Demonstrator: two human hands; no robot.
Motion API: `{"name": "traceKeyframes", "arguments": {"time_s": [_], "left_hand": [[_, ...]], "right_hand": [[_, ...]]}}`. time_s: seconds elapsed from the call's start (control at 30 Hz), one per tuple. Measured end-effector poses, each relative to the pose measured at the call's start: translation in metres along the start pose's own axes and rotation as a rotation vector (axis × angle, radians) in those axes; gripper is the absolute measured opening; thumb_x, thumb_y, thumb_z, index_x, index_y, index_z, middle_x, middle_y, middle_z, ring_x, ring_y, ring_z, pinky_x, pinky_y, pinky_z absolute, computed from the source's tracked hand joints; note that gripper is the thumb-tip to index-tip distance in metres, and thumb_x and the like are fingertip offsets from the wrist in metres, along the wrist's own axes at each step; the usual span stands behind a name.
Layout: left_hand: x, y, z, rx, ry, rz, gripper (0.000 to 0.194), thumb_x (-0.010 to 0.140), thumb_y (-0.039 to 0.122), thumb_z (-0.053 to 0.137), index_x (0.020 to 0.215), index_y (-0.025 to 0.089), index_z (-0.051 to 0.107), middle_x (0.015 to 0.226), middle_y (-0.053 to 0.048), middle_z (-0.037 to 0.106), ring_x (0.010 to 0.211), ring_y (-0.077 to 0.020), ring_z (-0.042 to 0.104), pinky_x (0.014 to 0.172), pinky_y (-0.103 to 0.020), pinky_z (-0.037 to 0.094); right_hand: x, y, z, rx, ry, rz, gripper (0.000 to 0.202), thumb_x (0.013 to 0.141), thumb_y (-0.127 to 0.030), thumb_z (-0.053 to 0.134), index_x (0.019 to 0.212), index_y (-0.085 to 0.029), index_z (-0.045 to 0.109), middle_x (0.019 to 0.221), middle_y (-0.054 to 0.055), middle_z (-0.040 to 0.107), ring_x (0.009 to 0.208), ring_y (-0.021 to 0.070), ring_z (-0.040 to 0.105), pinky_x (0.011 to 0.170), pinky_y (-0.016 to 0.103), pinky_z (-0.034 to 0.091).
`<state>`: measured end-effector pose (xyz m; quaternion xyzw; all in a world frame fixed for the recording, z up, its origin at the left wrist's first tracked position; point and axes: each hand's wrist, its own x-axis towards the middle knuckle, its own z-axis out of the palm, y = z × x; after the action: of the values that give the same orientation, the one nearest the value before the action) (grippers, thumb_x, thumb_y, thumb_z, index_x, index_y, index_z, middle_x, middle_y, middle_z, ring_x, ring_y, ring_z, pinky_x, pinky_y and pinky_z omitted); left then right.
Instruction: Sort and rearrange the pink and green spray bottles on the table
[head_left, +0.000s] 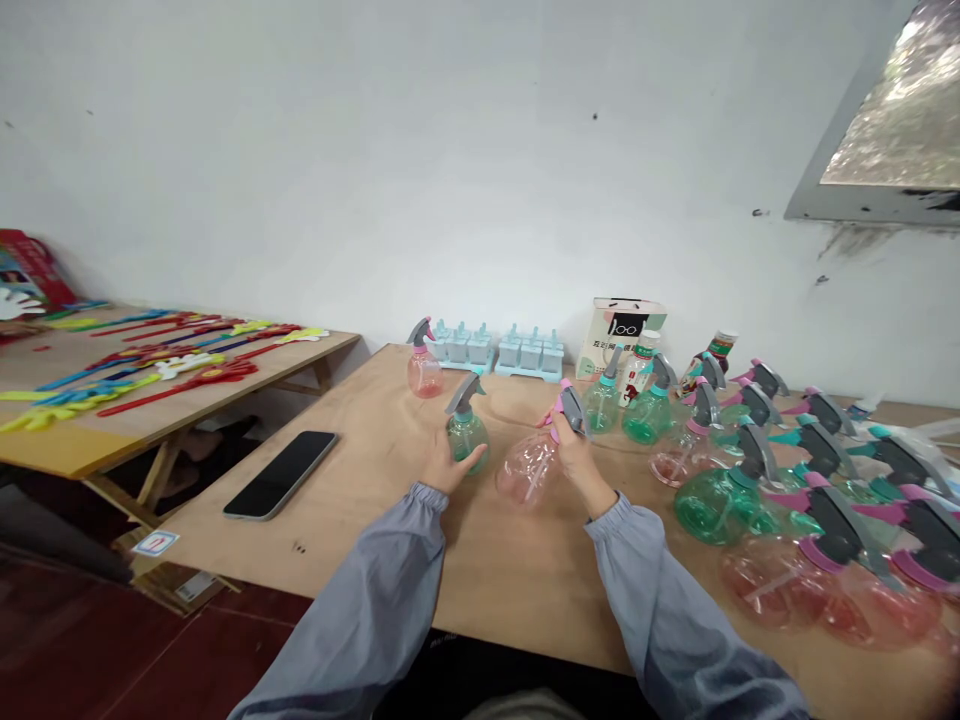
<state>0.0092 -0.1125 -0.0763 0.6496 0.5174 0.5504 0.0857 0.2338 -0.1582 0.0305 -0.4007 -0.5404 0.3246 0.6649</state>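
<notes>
My left hand [450, 464] is wrapped round the lower body of a green spray bottle [466, 428] with a grey and teal head, upright on the table. In my right hand [574, 450] is the neck of a clear pink spray bottle [527, 468], tilted, its pink and grey head up beside my fingers. Behind my left hand stands another pink spray bottle [425, 374]. To the right of my right hand, many green and pink spray bottles crowd together, among them a green one [716, 505] and a pink one [780, 580] near the front.
A black phone [282, 475] lies on the wooden table [337, 540] at the left. Light blue popsicle moulds [530, 353], a carton [615, 330] and labelled bottles [721, 345] stand along the wall. Another table [67, 450] at far left bears colourful hand-shaped clappers [187, 368].
</notes>
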Motion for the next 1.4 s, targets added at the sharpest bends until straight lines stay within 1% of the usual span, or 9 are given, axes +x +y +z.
{"name": "traceKeyframes", "arguments": {"time_s": [0.27, 0.53, 0.77, 0.9, 1.0, 1.07, 1.17, 1.3, 1.4], "left_hand": [[0.001, -0.001, 0.001, -0.01, -0.008, -0.014, 0.086, 0.07, 0.057, 0.075, 0.139, 0.018, 0.04, 0.133, -0.019, 0.057, 0.129, -0.035, 0.057, 0.109, -0.052, 0.046], [0.001, 0.002, -0.005, -0.025, -0.038, 0.009, 0.084, 0.071, 0.057, 0.075, 0.137, 0.019, 0.04, 0.137, -0.019, 0.055, 0.133, -0.0343, 0.054, 0.11, -0.051, 0.046], [0.002, -0.002, -0.003, -0.074, -0.059, 0.032, 0.083, 0.069, 0.055, 0.078, 0.134, 0.024, 0.039, 0.133, -0.014, 0.059, 0.126, -0.0338, 0.06, 0.106, -0.055, 0.048], [0.001, 0.0, -0.003, -0.088, -0.052, 0.034, 0.084, 0.068, 0.056, 0.078, 0.135, 0.023, 0.039, 0.132, -0.015, 0.058, 0.127, -0.0346, 0.059, 0.107, -0.057, 0.047], [-0.002, 0.004, -0.004, -0.061, -0.039, 0.057, 0.075, 0.074, 0.055, 0.072, 0.134, 0.023, 0.04, 0.134, -0.015, 0.057, 0.129, -0.0335, 0.057, 0.108, -0.057, 0.046], [-0.003, 0.006, -0.004, -0.044, -0.04, 0.04, 0.068, 0.079, 0.053, 0.067, 0.133, 0.022, 0.041, 0.131, -0.015, 0.059, 0.128, -0.0328, 0.058, 0.109, -0.055, 0.046], [-0.007, 0.009, 0.0, -0.029, -0.024, 0.009, 0.065, 0.08, 0.052, 0.064, 0.132, 0.018, 0.043, 0.125, -0.016, 0.062, 0.125, -0.0332, 0.06, 0.106, -0.053, 0.048], [-0.012, 0.018, 0.009, -0.023, -0.046, -0.008, 0.062, 0.075, 0.058, 0.069, 0.118, 0.019, 0.049, 0.108, -0.013, 0.065, 0.105, -0.0323, 0.068, 0.093, -0.053, 0.055], [-0.021, 0.028, 0.015, 0.0, -0.057, 0.012, 0.057, 0.071, 0.062, 0.072, 0.105, 0.022, 0.051, 0.098, -0.01, 0.066, 0.093, -0.0323, 0.069, 0.083, -0.055, 0.057]], "right_hand": [[0.008, 0.013, -0.057, -0.286, 0.125, -0.138, 0.03, 0.075, -0.047, 0.07, 0.091, -0.022, 0.069, 0.079, 0.002, 0.068, 0.073, 0.018, 0.058, 0.073, 0.033, 0.048], [0.04, 0.026, -0.1, -0.389, 0.248, -0.058, 0.042, 0.07, -0.06, 0.073, 0.078, -0.019, 0.064, 0.066, -0.003, 0.056, 0.063, 0.0137, 0.046, 0.062, 0.029, 0.04], [0.069, 0.035, -0.11, -0.435, 0.306, -0.033, 0.047, 0.062, -0.064, 0.074, 0.073, -0.02, 0.06, 0.065, -0.003, 0.052, 0.064, 0.0148, 0.044, 0.064, 0.032, 0.042], [0.062, 0.04, -0.114, -0.459, 0.321, -0.165, 0.077, 0.057, -0.063, 0.079, 0.116, -0.019, 0.059, 0.105, 0.009, 0.065, 0.095, 0.0256, 0.058, 0.088, 0.043, 0.048], [0.031, 0.043, -0.118, -0.431, 0.407, -0.473, 0.089, 0.067, -0.06, 0.073, 0.139, -0.019, 0.041, 0.136, 0.018, 0.051, 0.131, 0.0344, 0.047, 0.109, 0.054, 0.036], [0.003, 0.043, -0.114, -0.408, 0.454, -0.659, 0.075, 0.076, -0.061, 0.062, 0.135, -0.019, 0.044, 0.137, 0.019, 0.047, 0.136, 0.0374, 0.042, 0.113, 0.057, 0.032], [-0.029, 0.037, -0.089, -0.413, 0.264, -0.705, 0.049, 0.076, -0.058, 0.06, 0.112, -0.025, 0.06, 0.116, 0.013, 0.059, 0.116, 0.0357, 0.058, 0.104, 0.056, 0.044], [-0.032, 0.023, -0.025, -0.372, -0.146, -0.491, 0.017, 0.088, -0.039, 0.058, 0.097, -0.028, 0.067, 0.1, 0.007, 0.069, 0.099, 0.0262, 0.066, 0.098, 0.048, 0.051], [-0.014, 0.02, 0.023, -0.267, -0.248, -0.254, 0.044, 0.079, -0.044, 0.071, 0.118, -0.026, 0.062, 0.124, 0.011, 0.064, 0.121, 0.0277, 0.058, 0.11, 0.048, 0.043]]}}
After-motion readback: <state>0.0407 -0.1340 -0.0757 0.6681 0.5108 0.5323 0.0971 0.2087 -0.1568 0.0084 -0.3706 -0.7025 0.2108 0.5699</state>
